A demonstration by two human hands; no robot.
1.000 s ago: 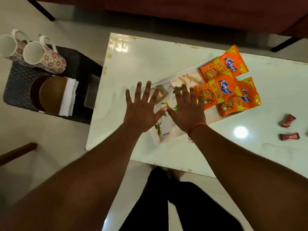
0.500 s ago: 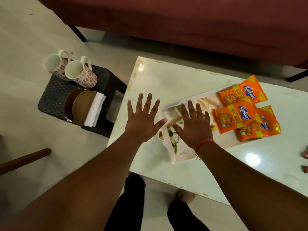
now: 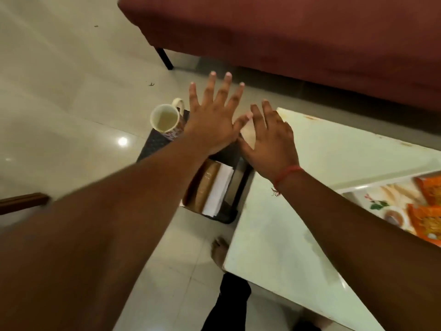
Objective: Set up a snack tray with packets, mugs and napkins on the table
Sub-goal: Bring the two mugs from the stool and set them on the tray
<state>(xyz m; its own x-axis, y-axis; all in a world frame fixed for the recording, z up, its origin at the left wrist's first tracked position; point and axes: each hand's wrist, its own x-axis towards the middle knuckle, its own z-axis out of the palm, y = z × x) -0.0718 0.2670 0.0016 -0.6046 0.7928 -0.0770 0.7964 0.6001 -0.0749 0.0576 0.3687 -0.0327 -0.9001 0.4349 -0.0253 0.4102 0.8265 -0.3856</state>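
My left hand (image 3: 212,115) is spread open above the dark stool (image 3: 152,145), right beside a white mug with a red flower pattern (image 3: 165,121). A second mug is hidden behind that hand. My right hand (image 3: 270,137) is open too, over the gap between stool and white table (image 3: 281,235). On the stool lie brown plates (image 3: 205,185) and white napkins (image 3: 218,189). The white patterned tray (image 3: 386,197) sits at the right edge on the table, with orange snack packets (image 3: 427,218) on it.
A dark red sofa (image 3: 298,34) on black legs stands behind the table and stool. A wooden piece (image 3: 22,203) juts in at the left. My bare foot (image 3: 219,250) and dark trouser leg are on the tiled floor by the table's near corner.
Both hands have left the tray and moved left over the stool. My view has swung left, so the tray and packets now sit at the right edge.
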